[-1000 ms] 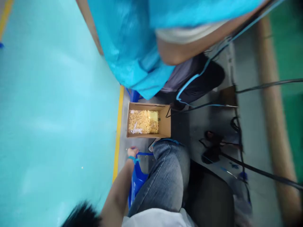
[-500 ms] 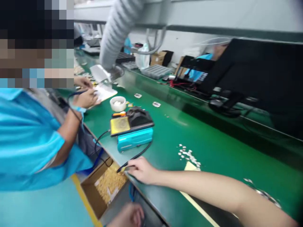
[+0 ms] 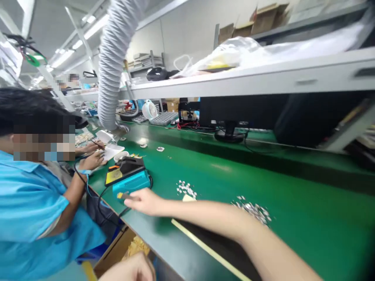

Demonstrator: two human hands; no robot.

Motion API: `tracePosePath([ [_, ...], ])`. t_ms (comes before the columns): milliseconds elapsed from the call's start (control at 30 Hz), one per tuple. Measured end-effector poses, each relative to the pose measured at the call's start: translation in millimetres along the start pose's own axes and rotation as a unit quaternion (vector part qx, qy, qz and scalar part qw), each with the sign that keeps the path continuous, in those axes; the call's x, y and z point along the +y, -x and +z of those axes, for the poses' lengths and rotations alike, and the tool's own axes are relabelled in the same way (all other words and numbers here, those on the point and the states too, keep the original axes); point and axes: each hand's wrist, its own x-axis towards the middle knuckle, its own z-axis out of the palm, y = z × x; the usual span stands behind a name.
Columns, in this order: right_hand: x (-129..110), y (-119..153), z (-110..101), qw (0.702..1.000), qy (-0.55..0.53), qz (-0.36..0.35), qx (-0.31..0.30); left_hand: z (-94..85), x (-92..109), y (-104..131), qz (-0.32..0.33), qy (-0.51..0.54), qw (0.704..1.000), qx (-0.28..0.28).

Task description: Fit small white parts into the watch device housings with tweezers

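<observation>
My right hand (image 3: 145,201) reaches in from the lower right and pinches a small dark piece with a yellow end (image 3: 120,195), just in front of a teal soldering station (image 3: 131,182) with a yellow sponge. My left hand (image 3: 133,268) is at the bottom edge, partly cut off, its fingers curled; what it holds, if anything, is hidden. Small white pieces (image 3: 186,188) and a pile of metallic bits (image 3: 254,211) lie beyond my right arm. Under that arm is a black mat (image 3: 216,246) with a pale yellow edge.
A co-worker in a blue shirt (image 3: 29,203) sits at the left, hands over white paper (image 3: 113,151). A cardboard box (image 3: 114,251) stands below the table edge. A grey hose (image 3: 113,58) hangs above; a monitor (image 3: 240,113) stands behind.
The view has tilted up, showing the shelf and ceiling lights. My right hand has moved from the table edge above the box to beside the station, still pinching the piece.
</observation>
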Motion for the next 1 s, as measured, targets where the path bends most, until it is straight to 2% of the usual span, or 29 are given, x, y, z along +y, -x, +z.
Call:
tracePosePath([
  [67,-19.9,50.5,-50.1,0.999,0.022,-0.045,-0.003,19.1,19.8,-4.5,0.029,0.056,0.997,0.041],
  [133,-37.6,110.8,-94.7,0.994,0.066,-0.083,-0.010,34.7,38.4,-10.0,0.049,0.124,0.986,0.105],
  [200,-49.2,172.2,-125.8,0.989,0.114,-0.092,-0.003,42.5,57.5,-17.6,0.056,0.152,0.976,0.148],
  [267,-50.2,225.4,-141.6,0.979,0.184,-0.082,0.032,42.5,80.8,-29.5,0.063,0.144,0.974,0.161],
  [367,-34.0,277.6,-145.2,0.979,0.187,0.027,0.080,38.4,126.8,-59.8,0.083,0.086,0.975,0.187],
  [500,-8.2,304.5,-138.9,0.959,0.118,0.161,0.201,48.8,192.5,-122.0,0.155,-0.010,0.965,0.210],
  [600,0.5,312.8,-138.0,0.925,0.065,0.233,0.293,66.6,227.1,-169.2,0.254,-0.102,0.949,0.155],
  [667,3.4,317.8,-140.4,0.901,0.041,0.263,0.343,76.8,240.3,-194.0,0.313,-0.129,0.934,0.117],
  [733,7.7,322.5,-143.9,0.873,0.037,0.291,0.389,83.2,245.7,-213.6,0.344,-0.118,0.927,0.096],
  [833,18.6,327.2,-148.3,0.838,0.054,0.332,0.429,87.6,240.4,-237.1,0.373,-0.113,0.917,0.090],
  [1000,30.1,320.2,-140.0,0.816,0.101,0.395,0.409,89.6,213.9,-257.1,0.379,-0.168,0.903,0.111],
])
